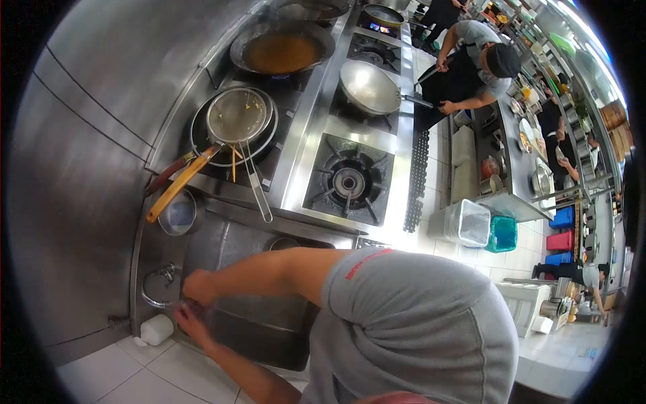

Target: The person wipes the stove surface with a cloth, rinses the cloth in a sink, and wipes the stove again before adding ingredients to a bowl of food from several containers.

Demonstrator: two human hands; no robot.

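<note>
My right hand [199, 287] and my left hand [192, 322] are close together at the spout of a curved metal faucet [153, 296], over the left edge of a steel sink [262, 340]. Both hands are blurred, and their fingers cannot be made out clearly. Whether anything lies between them is hidden. A white plastic container [156, 330] lies beside my left hand, at the sink's outer corner. Above the faucet stands a metal pot [179, 214].
Past the sink, strainers [235, 116] with long handles rest over a pot. A wok of brown liquid [281, 54], an empty wok [370, 87] and a bare burner [348, 183] line the stove. A co-worker [481, 64] holds a pan handle. Lined bins [468, 222] stand on the floor.
</note>
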